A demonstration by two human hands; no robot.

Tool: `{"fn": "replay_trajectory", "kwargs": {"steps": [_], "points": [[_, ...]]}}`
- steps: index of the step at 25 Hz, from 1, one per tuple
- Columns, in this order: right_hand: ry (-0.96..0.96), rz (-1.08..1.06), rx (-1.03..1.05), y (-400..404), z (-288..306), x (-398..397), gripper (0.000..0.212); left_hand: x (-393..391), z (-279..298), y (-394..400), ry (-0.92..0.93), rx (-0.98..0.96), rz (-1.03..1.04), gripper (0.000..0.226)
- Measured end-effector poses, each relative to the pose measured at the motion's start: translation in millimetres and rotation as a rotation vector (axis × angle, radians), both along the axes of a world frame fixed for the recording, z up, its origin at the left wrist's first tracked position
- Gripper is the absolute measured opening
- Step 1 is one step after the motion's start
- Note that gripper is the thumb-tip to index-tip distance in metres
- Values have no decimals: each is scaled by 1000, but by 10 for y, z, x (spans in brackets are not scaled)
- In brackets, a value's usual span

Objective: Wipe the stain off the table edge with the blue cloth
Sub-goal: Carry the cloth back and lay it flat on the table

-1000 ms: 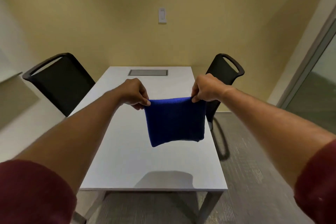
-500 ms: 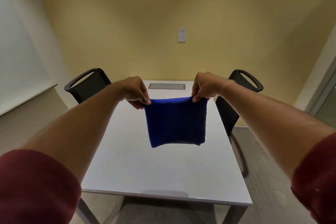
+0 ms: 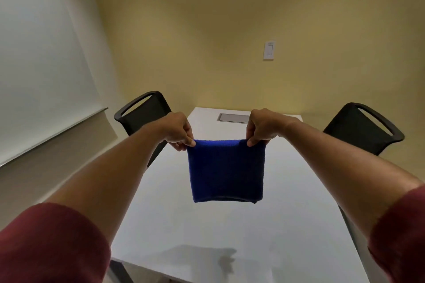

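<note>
Left hand point(image 3: 180, 132) and right hand point(image 3: 261, 127) each pinch a top corner of the blue cloth point(image 3: 226, 171), hanging above the desk point(image 3: 287, 225). No stain shows; wiping hasn't begun. Next: lower it to the edge.

- A small office meeting room — plain, sparsely furnished, with bare yellow-beige walls point(image 3: 207, 30).
- A long white counter point(image 3: 207, 225) fills the middle, its far end against the wall, as a conference table would stand.
- A grey rectangular hatch point(image 3: 234, 118) is set flush into the counter's far end — the kind of panel seen on office tables.
- Two matching black chairs with handle cut-outs in their backs, one on the left point(image 3: 143, 110) and one on the right point(image 3: 363, 128), are pulled up to the counter's long sides.
- A white wall switch point(image 3: 269, 50) sits on the far wall.
- A large white board point(image 3: 34, 64) hangs on the left wall.
</note>
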State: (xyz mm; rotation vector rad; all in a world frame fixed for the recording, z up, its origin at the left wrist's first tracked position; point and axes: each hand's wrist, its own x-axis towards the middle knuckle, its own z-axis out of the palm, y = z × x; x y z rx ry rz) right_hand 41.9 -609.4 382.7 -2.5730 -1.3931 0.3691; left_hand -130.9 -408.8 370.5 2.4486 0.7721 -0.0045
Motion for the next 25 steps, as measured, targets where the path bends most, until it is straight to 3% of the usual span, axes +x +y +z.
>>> {"fn": "replay_trajectory", "kwargs": {"steps": [13,25], "points": [[29,163,-33,1894,-209,296,13,71,-150,1586,50,-20,166,10],[60,-79,-53,3275,-965,100,13,259,-919,3338,105,-70,-24,5]]}}
